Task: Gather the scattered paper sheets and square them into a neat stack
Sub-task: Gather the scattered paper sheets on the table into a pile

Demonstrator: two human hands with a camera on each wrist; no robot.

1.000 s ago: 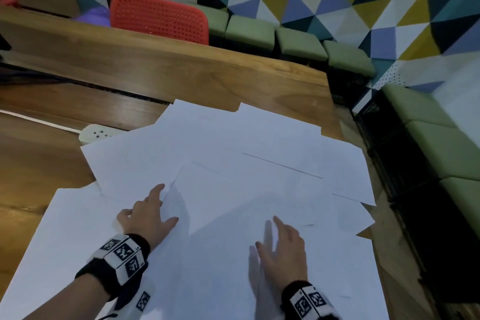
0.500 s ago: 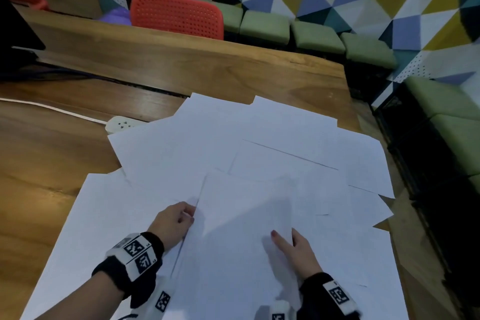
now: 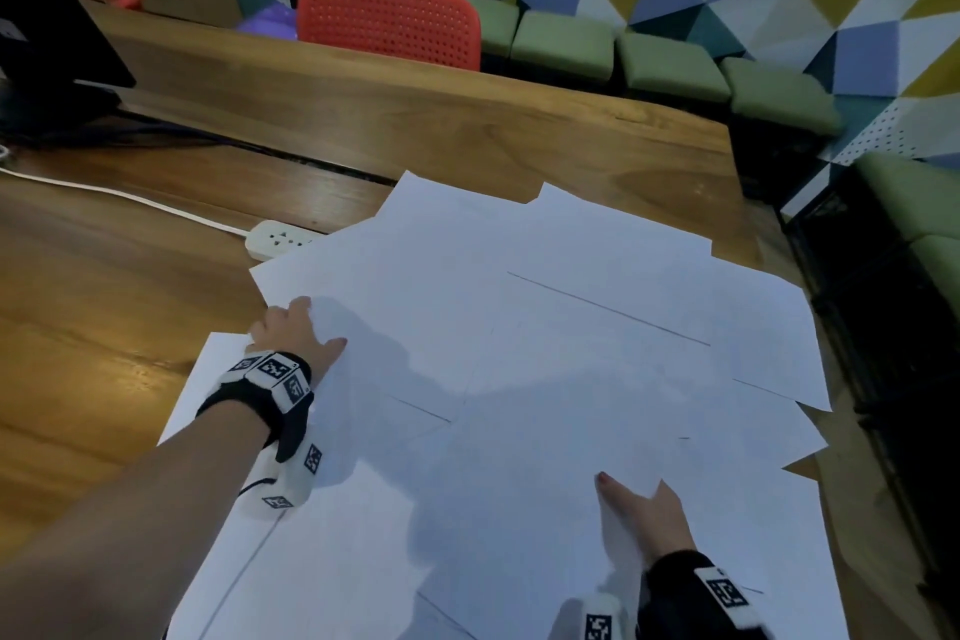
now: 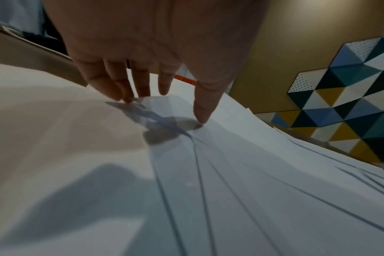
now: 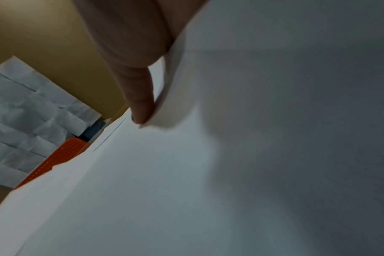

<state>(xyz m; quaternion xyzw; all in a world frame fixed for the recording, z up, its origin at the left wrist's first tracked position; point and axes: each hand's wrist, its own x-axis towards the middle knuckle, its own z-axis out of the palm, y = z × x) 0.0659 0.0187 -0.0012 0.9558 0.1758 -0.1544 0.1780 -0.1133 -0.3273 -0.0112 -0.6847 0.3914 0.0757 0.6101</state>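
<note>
Several white paper sheets point(image 3: 519, 327) lie fanned and overlapping across the wooden table point(image 3: 104, 327). My left hand point(image 3: 296, 327) is at the left edge of an upper sheet. In the left wrist view its straight fingers point(image 4: 129, 97) and thumb touch the paper point(image 4: 252, 190) near a corner. My right hand point(image 3: 636, 499) is low in the pile, pinching one sheet. The thumb point(image 5: 140, 104) lies on that sheet point(image 5: 230, 173), and the fingers are hidden behind it.
A white power strip point(image 3: 275, 239) with its cord lies just left of the papers. A dark screen point(image 3: 47, 26) stands at the far left. A red chair point(image 3: 389, 18) and green cushions point(image 3: 670, 68) are behind the table. The table's right edge point(image 3: 779, 276) runs close to the sheets.
My left hand moved up and left from the near sheets to the left edge of an upper sheet. My right hand went from lying flat to pinching a sheet.
</note>
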